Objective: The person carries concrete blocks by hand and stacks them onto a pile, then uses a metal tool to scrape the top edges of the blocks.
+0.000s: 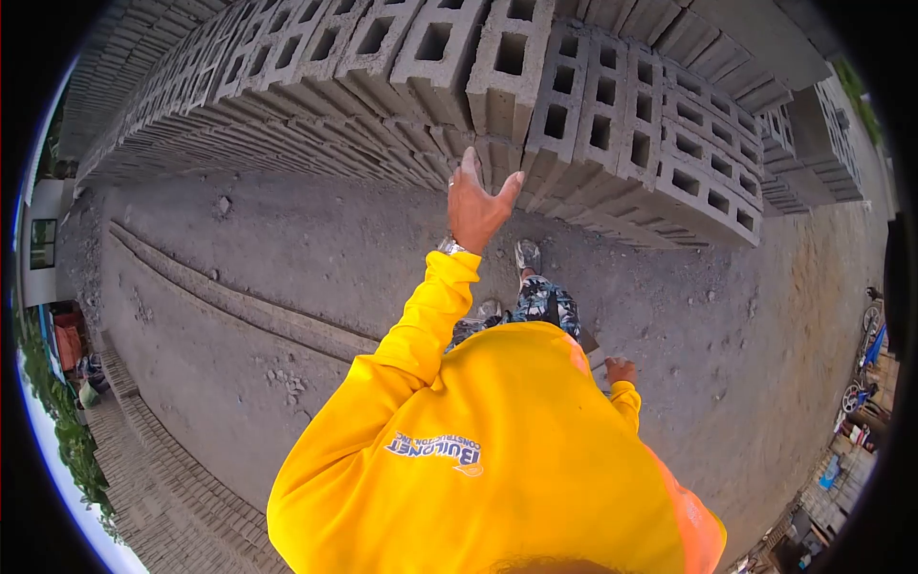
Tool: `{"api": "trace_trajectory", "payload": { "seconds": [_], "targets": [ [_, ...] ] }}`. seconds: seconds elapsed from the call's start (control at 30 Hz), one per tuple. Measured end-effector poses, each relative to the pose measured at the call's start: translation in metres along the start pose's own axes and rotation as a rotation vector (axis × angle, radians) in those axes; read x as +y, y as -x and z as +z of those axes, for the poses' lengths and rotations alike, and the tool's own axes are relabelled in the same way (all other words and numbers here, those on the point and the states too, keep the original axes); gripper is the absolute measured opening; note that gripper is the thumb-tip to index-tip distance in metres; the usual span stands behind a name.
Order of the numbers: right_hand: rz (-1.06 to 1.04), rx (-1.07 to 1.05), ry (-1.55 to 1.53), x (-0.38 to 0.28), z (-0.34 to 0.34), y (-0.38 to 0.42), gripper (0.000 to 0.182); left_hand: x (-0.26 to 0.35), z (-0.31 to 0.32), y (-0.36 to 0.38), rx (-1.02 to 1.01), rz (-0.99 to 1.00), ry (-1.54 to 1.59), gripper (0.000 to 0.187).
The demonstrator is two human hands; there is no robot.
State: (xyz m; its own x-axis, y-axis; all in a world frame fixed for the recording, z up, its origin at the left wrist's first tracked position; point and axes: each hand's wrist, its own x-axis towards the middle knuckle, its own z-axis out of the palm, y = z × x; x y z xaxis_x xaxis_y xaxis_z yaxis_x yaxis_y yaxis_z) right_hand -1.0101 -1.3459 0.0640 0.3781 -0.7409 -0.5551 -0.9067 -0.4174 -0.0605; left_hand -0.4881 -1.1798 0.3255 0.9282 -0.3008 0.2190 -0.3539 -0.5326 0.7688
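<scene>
My left hand (481, 203) reaches out to the stacked hollow concrete blocks (505, 81), thumb and fingers spread apart. Its fingertips overlap the side of the stack just below an upright block at the top. Nothing shows between the fingers. Low beside my body is my right hand (621, 370), its fingers curled. A grey edge (589, 341) shows close by it, mostly hidden behind my yellow shirt (535, 430); I cannot tell what this hand grips.
The long block wall curves across the front, with more block stacks (813, 143) at the right. My shoe (527, 254) stands on dusty ground near its base. A long raised strip (239, 297) crosses the ground at left. Bicycles (861, 364) stand at the far right.
</scene>
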Motion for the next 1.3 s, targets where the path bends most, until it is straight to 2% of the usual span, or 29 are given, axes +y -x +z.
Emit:
{"api": "trace_trajectory", "payload": {
  "seconds": [0.07,0.1,0.17,0.27,0.3,0.37,0.4,0.43,0.47,0.53,0.57,0.63,0.7,0.8,0.93,1.03,1.13,1.27,1.3],
  "targets": [
    [0.181,-0.275,-0.239,0.014,0.028,0.044,0.051,0.006,0.010,-0.009,-0.145,-0.071,-0.023,0.071],
    [0.286,-0.247,-0.176,0.017,0.043,0.056,0.050,0.009,0.017,-0.015,-0.225,-0.103,-0.036,0.070],
    [0.512,-0.215,-0.048,0.025,0.076,0.090,0.049,-0.005,0.037,-0.027,-0.251,-0.085,0.014,0.061],
    [-0.069,-0.511,0.391,0.033,0.065,0.125,0.045,-0.038,0.051,-0.016,-0.399,-0.154,0.122,0.052],
    [-0.135,-0.390,0.395,0.040,0.070,0.136,0.037,-0.051,0.057,-0.009,-0.471,-0.199,0.160,0.050],
    [0.644,-0.119,-0.428,0.082,0.126,0.145,0.029,-0.084,0.077,0.023,-0.573,-0.292,0.146,0.046],
    [0.518,-0.050,-0.818,0.064,0.093,0.171,0.025,-0.107,0.086,0.051,-0.640,-0.351,0.128,0.045],
    [0.294,0.067,-0.769,0.075,0.101,0.180,0.024,-0.131,0.094,0.078,-0.724,-0.370,0.096,0.044],
    [0.354,0.133,-0.839,0.057,0.082,0.196,0.029,-0.153,0.105,0.103,-0.799,-0.383,0.073,0.042],
    [0.607,-0.089,-0.856,0.047,0.034,0.209,0.034,-0.197,0.134,0.160,-0.921,-0.366,0.020,0.041],
    [0.660,-0.079,-0.870,0.044,0.013,0.220,0.036,-0.221,0.147,0.194,-0.963,-0.339,-0.018,0.041],
    [0.743,-0.071,-0.900,0.036,-0.013,0.233,0.038,-0.229,0.153,0.235,-1.025,-0.356,-0.044,0.041],
    [0.756,-0.073,-0.960,0.062,-0.001,0.248,0.040,-0.208,0.150,0.266,-1.067,-0.446,-0.021,0.042],
    [0.797,-0.094,-0.959,0.071,-0.014,0.259,0.040,-0.168,0.154,0.282,-1.136,-0.388,-0.042,0.043],
    [0.837,-0.078,-0.928,0.088,-0.037,0.274,0.038,-0.146,0.207,0.307,-1.257,-0.203,-0.095,0.044],
    [0.861,-0.012,-0.972,0.131,-0.026,0.299,0.037,-0.112,0.254,0.329,-1.429,-0.157,-0.119,0.050],
    [0.987,-0.041,-1.045,0.173,-0.027,0.307,0.035,-0.067,0.301,0.368,-1.510,-0.077,-0.132,0.051],
    [0.915,-0.135,-1.039,0.268,0.008,0.274,0.041,-0.017,0.368,0.421,-1.625,0.142,-0.331,0.057],
    [0.920,-0.194,-1.046,0.298,0.017,0.252,0.040,-0.012,0.386,0.433,-1.638,0.193,-0.332,0.067]
  ]
}}
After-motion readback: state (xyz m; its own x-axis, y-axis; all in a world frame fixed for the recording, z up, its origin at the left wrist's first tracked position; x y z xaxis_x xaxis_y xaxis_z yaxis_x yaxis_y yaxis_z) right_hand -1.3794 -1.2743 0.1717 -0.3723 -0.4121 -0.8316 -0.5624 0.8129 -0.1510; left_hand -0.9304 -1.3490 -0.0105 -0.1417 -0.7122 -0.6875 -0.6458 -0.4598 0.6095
